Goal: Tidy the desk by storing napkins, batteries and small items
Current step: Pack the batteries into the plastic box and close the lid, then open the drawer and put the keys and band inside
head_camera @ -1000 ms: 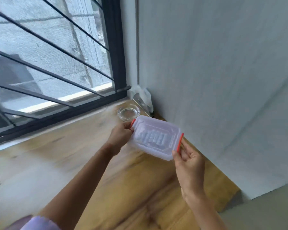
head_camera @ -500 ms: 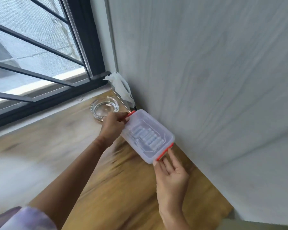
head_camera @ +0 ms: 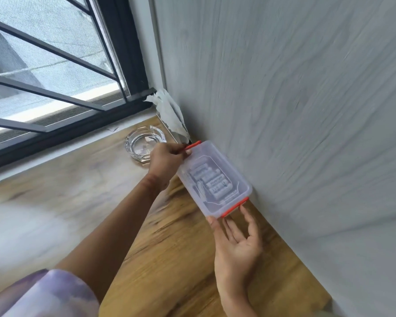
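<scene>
A clear plastic box (head_camera: 229,172) with red clips lies on the wooden desk (head_camera: 174,259) against the grey wall. Several white batteries (head_camera: 212,181) show through its lid. My left hand (head_camera: 165,162) grips the far end of the box, thumb and fingers at the far red clip (head_camera: 193,145). My right hand (head_camera: 237,243) is palm up, its fingertips touching the near red clip (head_camera: 234,206). White napkins (head_camera: 172,112) stand in a holder in the corner behind the box.
A glass ashtray (head_camera: 144,143) sits just left of the box, partly behind my left hand. A black-framed window (head_camera: 55,72) runs along the desk's far edge. The grey wall (head_camera: 295,110) bounds the desk on the right.
The box has gone from tilted in the air down to the desk beside the wall. Both hands went with it, and the view swung right and closer.
</scene>
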Motion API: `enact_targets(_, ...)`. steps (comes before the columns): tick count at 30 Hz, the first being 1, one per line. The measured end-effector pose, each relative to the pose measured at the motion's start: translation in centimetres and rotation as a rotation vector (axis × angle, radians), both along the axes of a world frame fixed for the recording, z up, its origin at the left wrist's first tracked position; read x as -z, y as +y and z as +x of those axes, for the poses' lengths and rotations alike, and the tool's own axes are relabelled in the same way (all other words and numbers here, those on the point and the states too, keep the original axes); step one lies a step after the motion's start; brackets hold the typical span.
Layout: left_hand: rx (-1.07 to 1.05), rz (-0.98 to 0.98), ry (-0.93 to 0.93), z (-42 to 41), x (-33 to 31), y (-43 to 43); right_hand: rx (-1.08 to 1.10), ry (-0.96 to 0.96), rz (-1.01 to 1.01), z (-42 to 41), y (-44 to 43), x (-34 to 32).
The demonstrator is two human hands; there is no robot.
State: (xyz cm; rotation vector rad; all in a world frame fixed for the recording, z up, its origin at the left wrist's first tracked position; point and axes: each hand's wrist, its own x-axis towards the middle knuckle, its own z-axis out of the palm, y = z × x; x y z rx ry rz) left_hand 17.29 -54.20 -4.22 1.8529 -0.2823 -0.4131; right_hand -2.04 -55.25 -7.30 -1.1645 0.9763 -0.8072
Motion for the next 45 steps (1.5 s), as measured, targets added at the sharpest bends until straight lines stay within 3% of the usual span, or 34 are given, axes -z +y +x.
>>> enact_targets(6, -0.058, 0.052, -0.031, -1.4, -0.8, -0.1, -0.025, 0.02, -0.081, -0.1, 0.1, 0.0)
enact_targets(10, -0.111, 0.132, -0.155, -3.4, -1.5, 1.2, -0.095, 0.048, -0.223, -0.5, 0.2, -0.7)
enact_targets(20, -0.043, 0.208, -0.303, -11.4, -4.4, 13.0, -0.183, 0.063, -0.564, -4.3, 6.2, -4.2)
enact_targets(30, -0.082, 0.195, -0.288, -21.5, -4.6, 32.3, -0.315, 0.064, -0.598, -10.4, 21.4, -6.0)
enact_targets(45, -0.346, 0.178, -0.253, -34.3, -3.3, 58.4, -0.62, 0.091, -0.696, -20.8, 46.0, -5.1)
